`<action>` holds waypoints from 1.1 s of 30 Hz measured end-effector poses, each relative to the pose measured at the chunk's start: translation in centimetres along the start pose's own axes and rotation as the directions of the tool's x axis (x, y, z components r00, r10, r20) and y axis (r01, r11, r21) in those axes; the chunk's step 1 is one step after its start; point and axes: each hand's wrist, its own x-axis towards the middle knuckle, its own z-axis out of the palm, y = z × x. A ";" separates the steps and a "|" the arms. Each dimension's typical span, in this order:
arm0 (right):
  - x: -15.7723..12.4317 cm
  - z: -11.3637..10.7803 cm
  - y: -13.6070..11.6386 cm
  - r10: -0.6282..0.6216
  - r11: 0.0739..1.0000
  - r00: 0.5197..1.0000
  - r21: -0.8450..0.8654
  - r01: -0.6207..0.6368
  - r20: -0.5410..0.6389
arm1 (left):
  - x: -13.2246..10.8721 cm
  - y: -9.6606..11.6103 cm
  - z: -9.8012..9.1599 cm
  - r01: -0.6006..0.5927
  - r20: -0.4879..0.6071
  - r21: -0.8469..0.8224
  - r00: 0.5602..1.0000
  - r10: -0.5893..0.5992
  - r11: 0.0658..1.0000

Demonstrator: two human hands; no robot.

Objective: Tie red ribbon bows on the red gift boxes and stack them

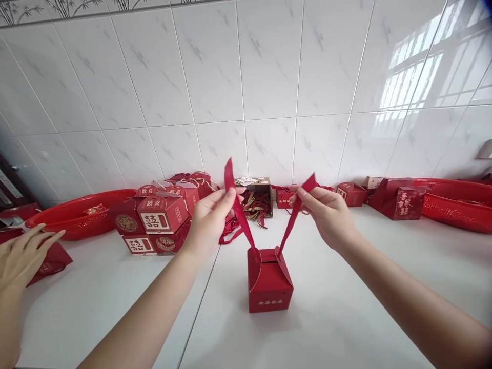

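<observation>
A small red gift box (pixel 270 287) with pale lettering stands upright on the white table in front of me. A red ribbon (pixel 244 225) runs through the top of the box, its two ends drawn up and apart in a V. My left hand (pixel 213 215) pinches one end between thumb and fingers. The other end is pinched by my right hand (pixel 325 210), level with the left. Both hands are above the box and do not touch it. The tips of the ribbon stick up past my fingers.
Stacked red boxes (pixel 161 215) stand left of centre, beside a red plastic basket (pixel 77 233). A carton of ribbons (pixel 271 192) sits against the tiled wall. Further boxes (pixel 392 202) and another red basket (pixel 457 215) are at right. Another person's hand (pixel 26 253) reaches in at far left.
</observation>
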 end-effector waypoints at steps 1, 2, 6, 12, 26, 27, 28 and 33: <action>0.3 0.5 -0.2 0.010 1.000 1.000 0.028 -0.011 0.030 | 0.2 0.1 0.6 -0.004 0.031 -0.021 1.000 0.005 1.000; 0.6 1.0 -0.3 0.019 0.999 0.998 0.046 -0.021 0.052 | 0.4 0.1 1.2 -0.003 0.055 -0.046 0.998 0.005 0.999; 1.0 2.3 -0.9 0.037 0.998 0.997 0.056 -0.041 0.072 | 0.3 0.0 2.4 0.040 0.070 -0.116 0.997 -0.032 0.992; 1.2 2.1 -0.7 0.040 0.998 0.998 0.050 -0.043 0.051 | -0.4 -1.1 1.8 0.164 0.050 -0.115 0.986 -0.159 0.980; 0.8 0.5 -3.2 -0.102 0.995 0.994 0.006 0.102 0.033 | -1.2 1.6 1.2 0.095 0.063 -0.177 0.994 -0.085 0.980; 0.7 0.5 -3.3 -0.097 0.995 0.995 -0.002 0.097 0.035 | -1.2 1.7 1.2 0.097 0.063 -0.177 0.994 -0.086 0.979; 0.7 0.5 -3.3 -0.086 0.996 0.996 -0.012 0.087 0.035 | -1.2 1.6 1.2 0.102 0.064 -0.179 0.994 -0.092 0.978; 0.5 1.3 -3.2 -0.013 1.000 0.997 -0.021 0.014 0.073 | -1.6 0.8 1.3 0.173 0.120 -0.177 0.981 -0.153 0.969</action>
